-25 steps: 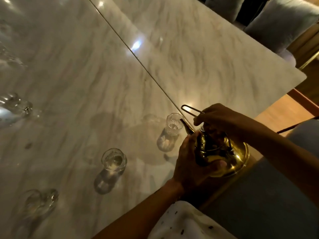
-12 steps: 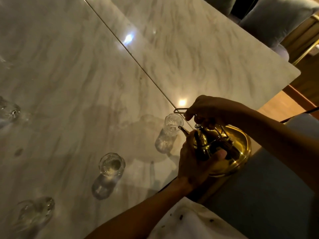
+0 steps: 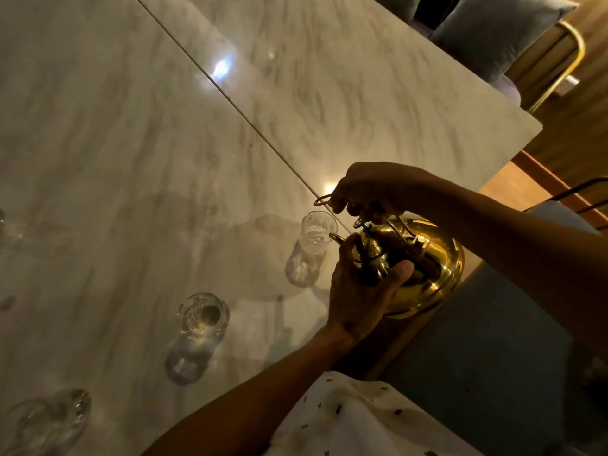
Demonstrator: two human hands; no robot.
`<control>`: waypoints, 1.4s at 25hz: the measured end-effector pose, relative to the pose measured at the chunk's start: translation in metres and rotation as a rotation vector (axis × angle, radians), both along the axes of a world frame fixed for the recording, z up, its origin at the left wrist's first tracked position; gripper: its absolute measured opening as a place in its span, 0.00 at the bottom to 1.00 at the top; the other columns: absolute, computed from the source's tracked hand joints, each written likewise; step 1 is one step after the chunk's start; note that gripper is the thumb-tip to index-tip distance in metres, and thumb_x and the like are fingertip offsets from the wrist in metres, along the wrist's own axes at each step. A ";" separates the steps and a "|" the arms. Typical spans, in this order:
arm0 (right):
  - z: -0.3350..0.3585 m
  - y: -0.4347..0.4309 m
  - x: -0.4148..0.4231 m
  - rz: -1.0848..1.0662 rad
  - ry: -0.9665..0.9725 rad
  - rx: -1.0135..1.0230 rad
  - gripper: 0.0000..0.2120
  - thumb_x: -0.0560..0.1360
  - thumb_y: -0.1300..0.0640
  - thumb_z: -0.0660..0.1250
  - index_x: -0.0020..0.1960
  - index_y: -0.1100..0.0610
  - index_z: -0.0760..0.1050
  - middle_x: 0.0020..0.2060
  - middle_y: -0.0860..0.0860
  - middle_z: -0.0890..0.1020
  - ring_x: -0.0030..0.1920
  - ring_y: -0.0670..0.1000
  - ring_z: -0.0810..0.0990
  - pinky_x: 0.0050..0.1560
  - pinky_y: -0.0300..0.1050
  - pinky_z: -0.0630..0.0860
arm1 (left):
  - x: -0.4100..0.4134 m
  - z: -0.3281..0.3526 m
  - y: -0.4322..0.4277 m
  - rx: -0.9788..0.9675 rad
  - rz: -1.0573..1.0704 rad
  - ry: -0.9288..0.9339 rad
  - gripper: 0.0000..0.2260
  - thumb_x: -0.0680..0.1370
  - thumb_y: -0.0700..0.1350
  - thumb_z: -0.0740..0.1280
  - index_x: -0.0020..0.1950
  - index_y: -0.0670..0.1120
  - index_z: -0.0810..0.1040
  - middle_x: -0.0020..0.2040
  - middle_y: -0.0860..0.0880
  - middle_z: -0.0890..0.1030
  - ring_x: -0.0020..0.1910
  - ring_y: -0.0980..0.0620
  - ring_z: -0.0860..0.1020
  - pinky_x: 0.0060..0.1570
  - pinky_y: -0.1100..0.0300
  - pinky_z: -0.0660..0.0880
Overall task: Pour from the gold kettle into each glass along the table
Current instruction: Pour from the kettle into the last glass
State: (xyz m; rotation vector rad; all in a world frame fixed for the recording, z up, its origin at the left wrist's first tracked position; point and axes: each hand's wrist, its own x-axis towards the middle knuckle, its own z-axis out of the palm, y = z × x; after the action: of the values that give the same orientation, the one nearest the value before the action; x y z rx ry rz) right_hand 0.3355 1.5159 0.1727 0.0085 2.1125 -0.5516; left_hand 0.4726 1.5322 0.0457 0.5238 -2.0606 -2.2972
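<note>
The gold kettle (image 3: 431, 268) hangs tilted over the near edge of the marble table (image 3: 164, 159). My right hand (image 3: 371, 189) grips its wire handle from above. My left hand (image 3: 358, 291) cups the kettle's front under the spout. The spout tip sits just at the rim of a clear glass (image 3: 311, 245). A second glass (image 3: 200, 327) stands to its lower left, and a third glass (image 3: 49, 419) is near the bottom left corner. Whether liquid is flowing I cannot tell.
A thin seam (image 3: 230, 90) runs diagonally across the marble top. A blue-grey seat (image 3: 477, 373) lies under the kettle at the lower right. Grey cushioned chairs (image 3: 493, 31) with a gold frame stand past the far right corner. Another glass (image 3: 1, 222) shows faintly at the left edge.
The kettle has been lifted a little and tipped toward the nearest glass, bringing the spout to its rim. Both hands kept their hold on it.
</note>
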 end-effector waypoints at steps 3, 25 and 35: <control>0.000 -0.003 -0.001 0.005 0.005 0.004 0.11 0.76 0.60 0.62 0.36 0.62 0.74 0.25 0.51 0.68 0.15 0.43 0.62 0.17 0.30 0.59 | -0.001 -0.001 -0.001 0.022 -0.001 0.011 0.36 0.65 0.71 0.70 0.69 0.64 0.64 0.68 0.53 0.76 0.67 0.50 0.76 0.62 0.40 0.76; -0.003 -0.019 -0.005 0.065 -0.011 0.086 0.15 0.76 0.58 0.63 0.31 0.60 0.71 0.24 0.50 0.67 0.16 0.44 0.61 0.20 0.30 0.57 | -0.004 0.012 -0.011 0.105 -0.035 0.022 0.23 0.66 0.65 0.70 0.55 0.81 0.63 0.66 0.52 0.77 0.65 0.49 0.77 0.62 0.42 0.77; -0.005 -0.025 -0.005 0.053 -0.016 0.099 0.15 0.77 0.59 0.62 0.32 0.60 0.71 0.24 0.50 0.66 0.16 0.44 0.60 0.19 0.29 0.57 | -0.006 0.011 -0.016 0.096 -0.026 0.034 0.23 0.67 0.65 0.70 0.56 0.80 0.63 0.64 0.57 0.77 0.65 0.50 0.78 0.62 0.42 0.78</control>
State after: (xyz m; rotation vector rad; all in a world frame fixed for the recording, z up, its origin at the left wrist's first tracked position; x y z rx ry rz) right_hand 0.3301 1.4910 0.1681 0.0129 2.1159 -0.4131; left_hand 0.4668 1.5166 0.0564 0.4600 -1.9621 -2.4123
